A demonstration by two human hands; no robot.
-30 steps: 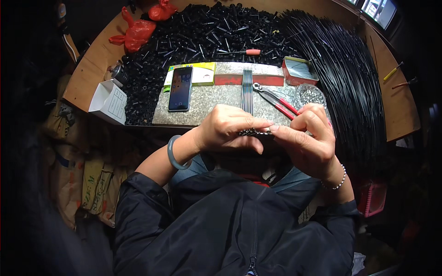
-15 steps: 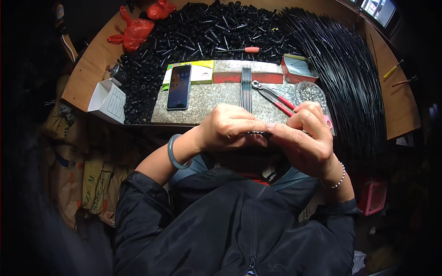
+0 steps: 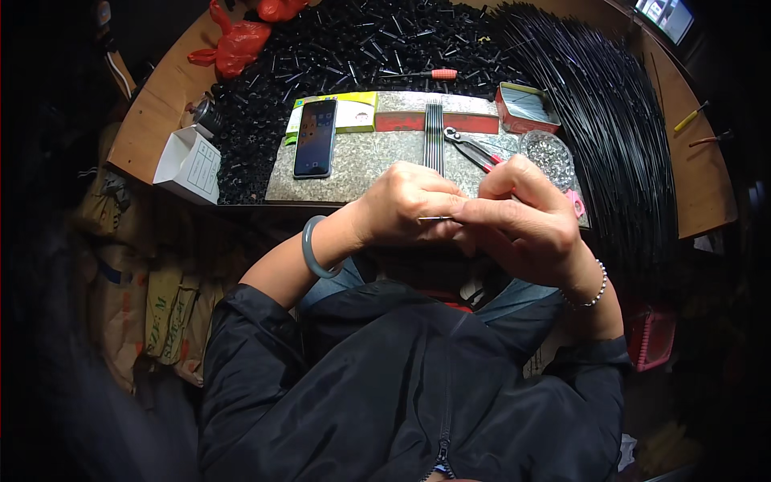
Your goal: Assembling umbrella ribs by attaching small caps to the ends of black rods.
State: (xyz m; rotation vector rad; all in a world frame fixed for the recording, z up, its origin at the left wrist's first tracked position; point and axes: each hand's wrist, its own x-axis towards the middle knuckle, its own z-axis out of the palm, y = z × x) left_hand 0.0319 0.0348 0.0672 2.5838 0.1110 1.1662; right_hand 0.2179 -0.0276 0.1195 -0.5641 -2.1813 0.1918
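Note:
My left hand (image 3: pixel 414 205) and my right hand (image 3: pixel 526 213) meet above my lap at the metal plate's near edge, fingers pinched together. A small, thin, shiny piece (image 3: pixel 434 218) shows at my left fingers; most of it is hidden, and its kind does not show. My right thumb and forefinger press against the same spot. Just beyond the hands, several slim dark rods (image 3: pixel 434 136) lie side by side on the metal plate (image 3: pixel 377 165). End-cutting pliers with red handles (image 3: pixel 472 148) rest right of the rods, partly behind my right hand.
A phone (image 3: pixel 315 138) leans on a yellow-green box (image 3: pixel 353 112). At right are a clear dish of small metal bits (image 3: pixel 548 157), a red tin (image 3: pixel 528 108) and long black rods (image 3: pixel 610 136). Black parts (image 3: pixel 353 48) heap behind, with a red-handled screwdriver (image 3: pixel 443 74). A white box (image 3: pixel 189 167) stands left.
Both hands have risen slightly, still together, and the right fingers have shifted. A dark strip between the hands earlier is now mostly hidden, with a thin shiny end showing. The view has tilted a little.

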